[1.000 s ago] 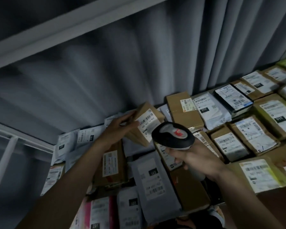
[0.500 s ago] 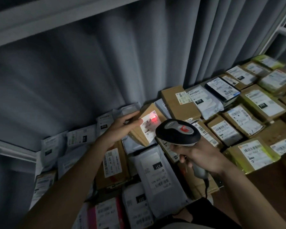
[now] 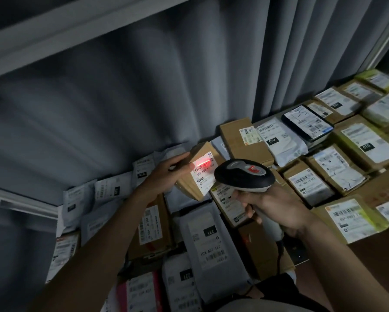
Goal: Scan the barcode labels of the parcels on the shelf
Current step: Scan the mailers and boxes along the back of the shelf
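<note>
small cardboard parcel [image 3: 196, 176], flat brown box, tilted up among the packed shelf [image 3: 369, 190] parcels, centre of view. white barcode label [image 3: 203, 171] glossy, red scan light across its top bars; lower print partly legible, rest blurred. left hand [image 3: 164, 174]: fingers fairly straight, propping the box's left edge. right hand [image 3: 276, 206]: fingers curled round the handle of the black-and-grey scanner [image 3: 243, 175], head pointed at the label; handle mostly hidden by the grip. grey pleated curtain [image 3: 144, 97] behind. soft grey poly mailer [image 3: 208, 242] below, wrinkled.
</note>
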